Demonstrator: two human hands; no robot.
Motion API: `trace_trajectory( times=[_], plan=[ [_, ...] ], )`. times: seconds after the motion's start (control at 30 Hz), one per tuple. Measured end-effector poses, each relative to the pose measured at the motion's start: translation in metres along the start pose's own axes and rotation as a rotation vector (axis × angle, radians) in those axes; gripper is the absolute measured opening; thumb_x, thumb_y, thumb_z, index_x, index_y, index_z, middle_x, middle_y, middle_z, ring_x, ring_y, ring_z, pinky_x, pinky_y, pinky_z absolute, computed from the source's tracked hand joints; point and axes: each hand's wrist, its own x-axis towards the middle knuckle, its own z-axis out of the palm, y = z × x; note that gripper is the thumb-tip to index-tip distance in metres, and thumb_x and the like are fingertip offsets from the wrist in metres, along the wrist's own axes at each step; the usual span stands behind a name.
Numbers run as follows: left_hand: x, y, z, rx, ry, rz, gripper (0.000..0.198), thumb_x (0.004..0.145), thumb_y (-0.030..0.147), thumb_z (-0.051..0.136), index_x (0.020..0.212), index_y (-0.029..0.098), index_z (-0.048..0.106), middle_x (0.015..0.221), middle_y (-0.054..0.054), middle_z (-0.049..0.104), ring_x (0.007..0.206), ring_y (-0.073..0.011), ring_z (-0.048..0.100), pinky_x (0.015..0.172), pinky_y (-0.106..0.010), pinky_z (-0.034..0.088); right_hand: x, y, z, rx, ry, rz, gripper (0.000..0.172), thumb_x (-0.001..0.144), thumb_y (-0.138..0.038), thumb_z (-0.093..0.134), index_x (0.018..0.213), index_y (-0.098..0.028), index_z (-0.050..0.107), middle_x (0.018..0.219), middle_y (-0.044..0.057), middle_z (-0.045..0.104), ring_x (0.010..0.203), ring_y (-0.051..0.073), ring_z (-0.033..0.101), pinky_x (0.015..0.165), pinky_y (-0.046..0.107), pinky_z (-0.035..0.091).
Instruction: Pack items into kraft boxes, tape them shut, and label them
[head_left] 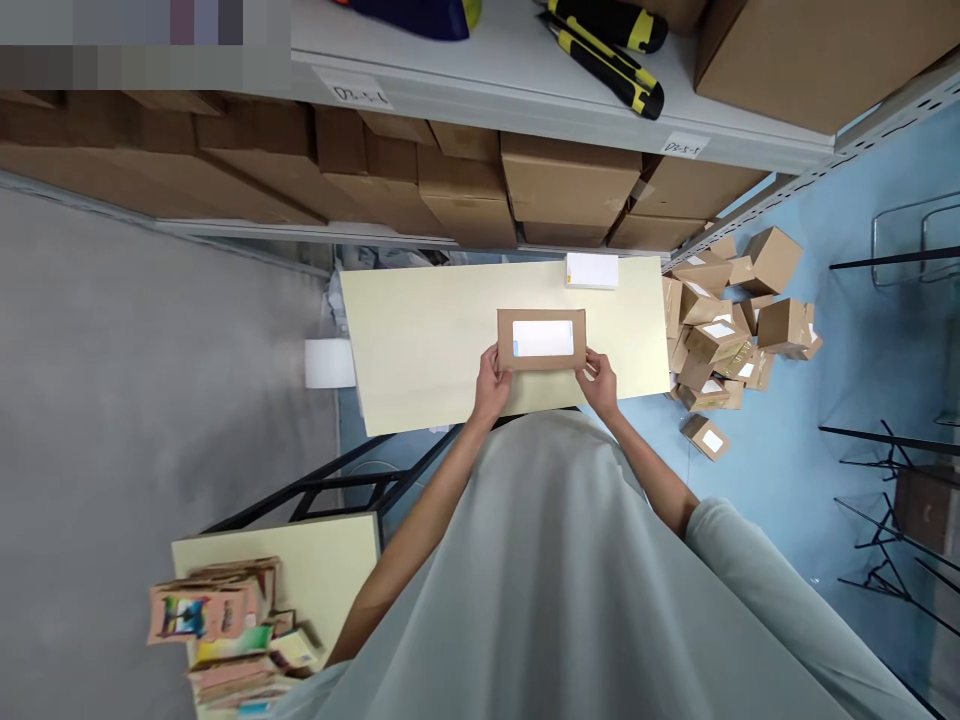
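Note:
A small brown cardboard box (505, 341) with a white label (543, 338) on its top face is held over the pale yellow table (427, 330). My left hand (492, 383) grips its lower left corner. At the lower right corner, my right hand (598, 381) holds the box with its fingertips. Behind the box, near the table's far edge, lies a white pack (592, 271). Whether the brown box touches the table cannot be made out.
Above the table, a metal shelf (480, 95) bears utility knives (611, 65) and brown boxes (574, 180). Labelled cartons (716, 340) are piled on the floor at right. Flattened packaging (225, 610) covers part of a second table (337, 560) at lower left.

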Motion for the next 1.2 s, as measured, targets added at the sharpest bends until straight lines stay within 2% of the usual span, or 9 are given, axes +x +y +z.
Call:
trace_trajectory(
  times=[0.17,0.33,0.43,0.53,0.63,0.73,0.83,1.03,1.2],
  plan=[
    [0.005,-0.005,-0.006,0.141,0.033,0.014,0.079,0.094,0.048,0.078,0.165,0.03,0.046,0.175,-0.014,0.05,0.167,-0.0365,0.044,0.141,-0.063,0.031,0.011,0.007,-0.019,-0.158,-0.081,-0.072,0.031,0.094,-0.047,0.073,0.115,-0.027,0.06,0.15,0.016,0.074,0.131,0.031,0.076,0.117,0.055,0.064],
    [0.056,0.048,-0.004,0.397,0.095,0.214,0.088,0.096,0.053,0.08,0.171,0.022,0.045,0.182,-0.017,0.041,0.173,-0.0382,0.032,0.145,-0.057,0.022,0.082,-0.02,-0.064,-0.239,-0.047,-0.174,0.033,0.102,-0.045,0.067,0.125,-0.021,0.07,0.144,0.018,0.075,0.139,0.035,0.069,0.126,0.056,0.054],
    [0.108,0.085,0.022,0.496,-0.054,0.32,0.086,0.096,0.055,0.08,0.17,0.024,0.048,0.182,-0.014,0.041,0.174,-0.037,0.029,0.145,-0.055,0.023,0.146,-0.038,-0.082,-0.347,-0.095,-0.274,0.03,0.103,-0.038,0.07,0.127,-0.021,0.074,0.149,0.016,0.073,0.146,0.034,0.064,0.135,0.057,0.044],
    [0.163,0.103,0.064,0.58,-0.242,0.359,0.09,0.092,0.054,0.085,0.168,0.02,0.051,0.183,-0.015,0.041,0.174,-0.0376,0.029,0.145,-0.052,0.022,0.21,-0.049,-0.082,-0.537,-0.198,-0.362,0.043,0.099,-0.038,0.08,0.137,-0.02,0.074,0.161,0.017,0.066,0.155,0.036,0.056,0.138,0.062,0.039],
    [0.21,0.099,0.107,0.678,-0.407,0.349,0.098,0.082,0.052,0.094,0.164,0.013,0.056,0.18,-0.021,0.044,0.171,-0.0434,0.033,0.144,-0.054,0.024,0.261,-0.049,-0.071,-0.663,-0.314,-0.366,0.071,0.085,-0.036,0.096,0.147,-0.015,0.069,0.169,0.02,0.058,0.162,0.04,0.047,0.14,0.063,0.034],
    [0.242,0.085,0.136,0.755,-0.472,0.33,0.104,0.072,0.054,0.1,0.157,0.009,0.061,0.171,-0.027,0.051,0.165,-0.0507,0.039,0.142,-0.06,0.026,0.293,-0.04,-0.062,-0.746,-0.41,-0.337,0.086,0.074,-0.034,0.105,0.149,-0.013,0.068,0.167,0.023,0.058,0.161,0.042,0.047,0.139,0.063,0.034],
    [0.258,0.072,0.143,0.767,-0.473,0.345,0.104,0.067,0.062,0.102,0.15,0.011,0.066,0.161,-0.028,0.057,0.159,-0.0526,0.044,0.139,-0.063,0.029,0.307,-0.03,-0.06,-0.846,-0.468,-0.332,0.088,0.075,-0.033,0.104,0.151,-0.012,0.065,0.164,0.025,0.06,0.157,0.044,0.051,0.136,0.064,0.038],
    [0.261,0.068,0.13,0.816,-0.508,0.379,0.097,0.074,0.072,0.096,0.147,0.015,0.067,0.156,-0.025,0.058,0.155,-0.0506,0.047,0.137,-0.063,0.032,0.309,-0.017,-0.063,-0.9,-0.5,-0.402,0.085,0.082,-0.037,0.1,0.154,-0.012,0.062,0.164,0.026,0.057,0.158,0.044,0.05,0.134,0.064,0.041],
    [0.247,0.081,0.129,0.73,-0.462,0.384,0.078,0.076,0.055,0.099,0.139,0.017,0.073,0.158,-0.023,0.058,0.156,-0.0488,0.047,0.137,-0.06,0.032,0.31,-0.017,-0.063,-0.827,-0.487,-0.384,0.083,0.082,-0.044,0.1,0.15,-0.013,0.063,0.163,0.026,0.058,0.156,0.043,0.051,0.134,0.064,0.04]
  ],
)
